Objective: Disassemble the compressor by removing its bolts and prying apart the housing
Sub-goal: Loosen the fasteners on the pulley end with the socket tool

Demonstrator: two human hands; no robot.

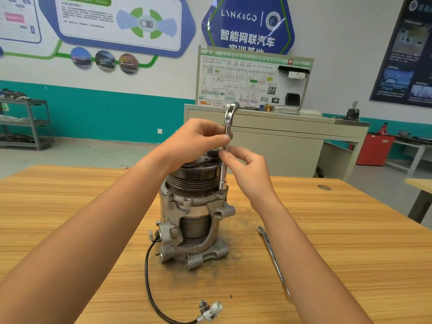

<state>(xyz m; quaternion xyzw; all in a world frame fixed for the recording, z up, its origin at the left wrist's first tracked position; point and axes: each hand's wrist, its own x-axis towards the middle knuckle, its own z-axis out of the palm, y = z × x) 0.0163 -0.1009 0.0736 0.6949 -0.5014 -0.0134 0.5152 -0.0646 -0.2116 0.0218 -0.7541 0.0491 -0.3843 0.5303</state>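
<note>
The compressor (pixel 194 220) is standing upright at the centre of the frame on the wooden worktop (pixel 339 230), pulley (pixel 191 176) end up, its housing looking unsplit. The bolt-removal step appears to be in hand: a long socket driver (pixel 222 174) is standing vertically with its socket seated on a flange bolt at the upper right of the housing; the bolt itself is hidden. The left grip (pixel 194 141) is pinching the shaft high up between thumb and curled fingers, and the right grip (pixel 247 167) is pinching it just below with thumb and fingertips. Next, the shaft probably needs spinning while staying square on the bolt, so the socket does not slip off. A ring spanner (pixel 273 256) is lying on the worktop at right, and the compressor's black cable is ending in a white connector (pixel 210 309) at the lower centre.
</note>
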